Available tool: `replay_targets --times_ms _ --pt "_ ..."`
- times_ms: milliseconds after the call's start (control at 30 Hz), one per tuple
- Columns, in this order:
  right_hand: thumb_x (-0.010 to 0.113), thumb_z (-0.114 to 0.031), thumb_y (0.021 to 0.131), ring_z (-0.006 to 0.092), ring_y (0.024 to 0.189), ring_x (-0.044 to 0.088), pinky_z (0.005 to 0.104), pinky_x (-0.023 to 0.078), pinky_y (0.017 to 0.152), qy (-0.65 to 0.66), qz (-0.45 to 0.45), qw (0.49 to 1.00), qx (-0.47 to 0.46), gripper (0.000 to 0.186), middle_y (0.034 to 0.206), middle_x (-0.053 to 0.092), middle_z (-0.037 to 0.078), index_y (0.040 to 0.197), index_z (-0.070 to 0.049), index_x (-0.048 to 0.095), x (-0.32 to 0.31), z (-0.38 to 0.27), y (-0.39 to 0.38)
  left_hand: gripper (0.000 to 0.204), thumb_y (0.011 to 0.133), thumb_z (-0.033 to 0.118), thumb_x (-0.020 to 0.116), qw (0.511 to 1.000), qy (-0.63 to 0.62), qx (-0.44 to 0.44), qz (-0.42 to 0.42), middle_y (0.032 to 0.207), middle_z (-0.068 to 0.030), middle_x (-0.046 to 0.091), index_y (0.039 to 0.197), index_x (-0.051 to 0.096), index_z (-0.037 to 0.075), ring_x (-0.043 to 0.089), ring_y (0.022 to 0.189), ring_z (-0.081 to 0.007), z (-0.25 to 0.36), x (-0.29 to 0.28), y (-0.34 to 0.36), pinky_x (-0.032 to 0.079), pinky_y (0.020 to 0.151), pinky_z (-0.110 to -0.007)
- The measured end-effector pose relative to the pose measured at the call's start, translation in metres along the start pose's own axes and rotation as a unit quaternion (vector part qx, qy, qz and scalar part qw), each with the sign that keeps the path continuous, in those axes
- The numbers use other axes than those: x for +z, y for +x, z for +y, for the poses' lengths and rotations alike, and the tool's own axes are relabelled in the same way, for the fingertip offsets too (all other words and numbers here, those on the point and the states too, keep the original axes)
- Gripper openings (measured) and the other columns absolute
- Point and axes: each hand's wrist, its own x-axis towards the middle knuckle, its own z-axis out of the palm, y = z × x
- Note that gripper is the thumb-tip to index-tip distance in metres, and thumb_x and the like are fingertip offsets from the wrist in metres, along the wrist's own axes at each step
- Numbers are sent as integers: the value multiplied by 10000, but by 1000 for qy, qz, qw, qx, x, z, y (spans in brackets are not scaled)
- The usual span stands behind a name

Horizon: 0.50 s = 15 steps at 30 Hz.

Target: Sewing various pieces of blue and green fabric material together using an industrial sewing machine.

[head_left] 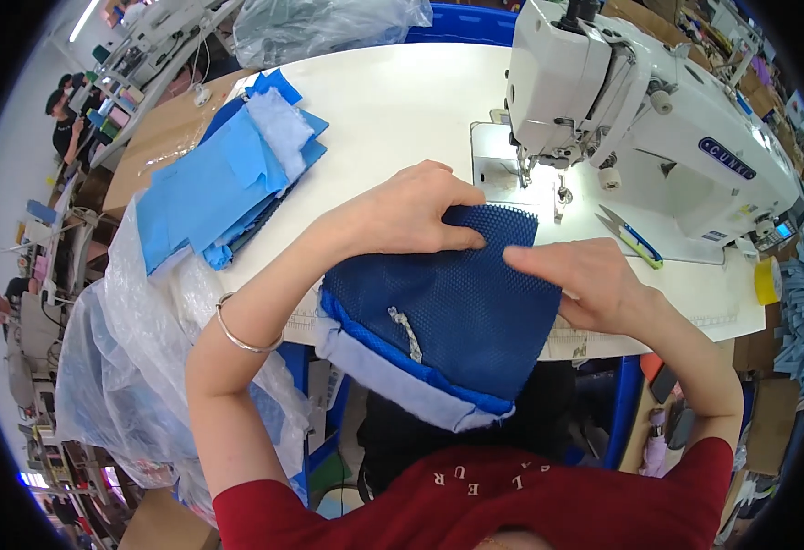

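Note:
A navy mesh fabric piece [457,312], lined along its lower edge with bright blue and pale fabric, hangs over the table's front edge toward my lap; a short crinkled whitish strip lies on it. My left hand [425,211] grips its top edge, fingers curled over it and thumb on the mesh. My right hand [585,280] holds its right side, fingers behind it and thumb in front. Just beyond stands a white sewing machine [557,69], its presser foot over a metal plate [493,179]. Scissors or snips [640,246] rest beside the machine, right of my hands.
Stacked blue fabric pieces [205,174] lie on the white table's [365,110] left. Plastic sheeting [127,367] drapes below them. A yellow tape roll [766,280] sits at right, a blue bin [457,26] behind. Other people [70,124] work at the far left.

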Motion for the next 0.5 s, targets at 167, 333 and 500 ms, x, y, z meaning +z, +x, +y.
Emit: replay_targets --times_ms 167,333,500 --pt "638 32 801 190 687 675 277 545 570 142 48 968 201 671 991 700 93 1414 -161 447 -1 0 -14 193 855 204 688 985 -145 -84 48 715 -100 641 853 687 11 591 670 -169 2 3 -3 492 794 -301" --pt "612 77 776 187 696 675 282 539 577 113 69 979 156 654 989 703 76 1375 -164 506 1 7 -19 172 839 180 715 971 -206 -104 67 735 -58 658 868 711 11 568 681 -114 2 7 1 452 663 -259" --pt "592 123 716 221 789 695 288 542 623 129 21 984 118 628 999 703 99 1303 -98 563 -3 13 -18 174 800 166 753 977 -182 -96 56 753 -56 665 861 716 7 574 704 -119 1 8 7 451 677 -269"
